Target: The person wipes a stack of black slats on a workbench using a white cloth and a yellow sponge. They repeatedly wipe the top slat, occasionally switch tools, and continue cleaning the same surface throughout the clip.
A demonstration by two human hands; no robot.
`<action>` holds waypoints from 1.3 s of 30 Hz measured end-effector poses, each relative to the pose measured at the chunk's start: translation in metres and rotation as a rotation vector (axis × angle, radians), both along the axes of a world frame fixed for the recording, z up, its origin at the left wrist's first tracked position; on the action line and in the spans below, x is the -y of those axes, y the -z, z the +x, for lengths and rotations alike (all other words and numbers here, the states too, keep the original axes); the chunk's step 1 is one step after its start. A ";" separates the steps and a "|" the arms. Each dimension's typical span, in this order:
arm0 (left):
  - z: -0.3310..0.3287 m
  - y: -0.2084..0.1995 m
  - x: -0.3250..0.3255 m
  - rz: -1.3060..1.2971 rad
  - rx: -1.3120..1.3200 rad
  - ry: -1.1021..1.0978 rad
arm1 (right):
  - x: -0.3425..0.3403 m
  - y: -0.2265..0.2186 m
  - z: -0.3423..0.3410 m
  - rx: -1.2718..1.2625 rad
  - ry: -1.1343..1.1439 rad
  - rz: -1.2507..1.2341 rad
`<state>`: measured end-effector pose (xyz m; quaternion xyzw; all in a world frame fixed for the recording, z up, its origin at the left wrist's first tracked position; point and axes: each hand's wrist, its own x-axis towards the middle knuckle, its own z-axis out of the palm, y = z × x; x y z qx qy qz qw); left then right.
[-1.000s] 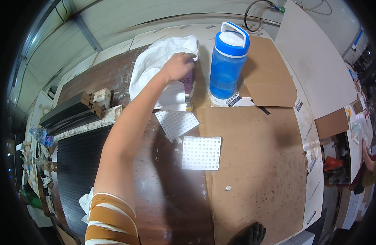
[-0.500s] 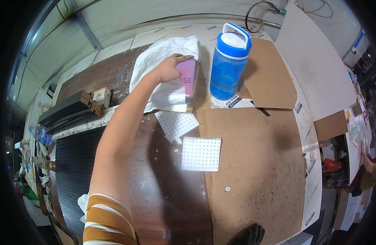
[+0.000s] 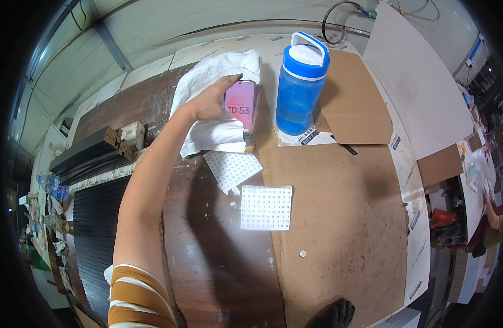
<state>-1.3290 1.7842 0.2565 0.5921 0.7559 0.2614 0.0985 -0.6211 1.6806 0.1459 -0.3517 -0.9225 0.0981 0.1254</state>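
My left hand (image 3: 210, 101) reaches far forward, its fingers spread along the left side of a phone (image 3: 240, 101). One fingertip is at the phone's top edge; the thumb lies by its lower left edge. The lit pink screen shows a clock. Beneath the hand, a white cloth (image 3: 199, 82) is bunched up and overlaps the phone's lower left corner. A small metal piece (image 3: 247, 138) sits below the phone. At the lower edge, my right hand (image 3: 332, 314), dark-coloured as if gloved, rests on the cardboard (image 3: 339, 218) with fingers stretched out, only partly in view.
A blue bottle (image 3: 300, 98) with a handled lid stands right of the phone. Two white sticker sheets (image 3: 266, 208) and a small white disc (image 3: 303, 253) lie nearer. Black slats (image 3: 101, 229) and black bars (image 3: 87, 153) are at left. A folded cardboard piece (image 3: 361, 104) lies right.
The thumb has moved off the phone's screen to its left edge, and more of the screen shows. My left hand has shifted slightly left. My right hand stays at the lower edge.
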 end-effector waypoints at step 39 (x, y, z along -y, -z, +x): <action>0.472 0.051 0.751 0.482 0.137 -1.624 | -0.005 0.033 0.009 -0.010 0.006 0.121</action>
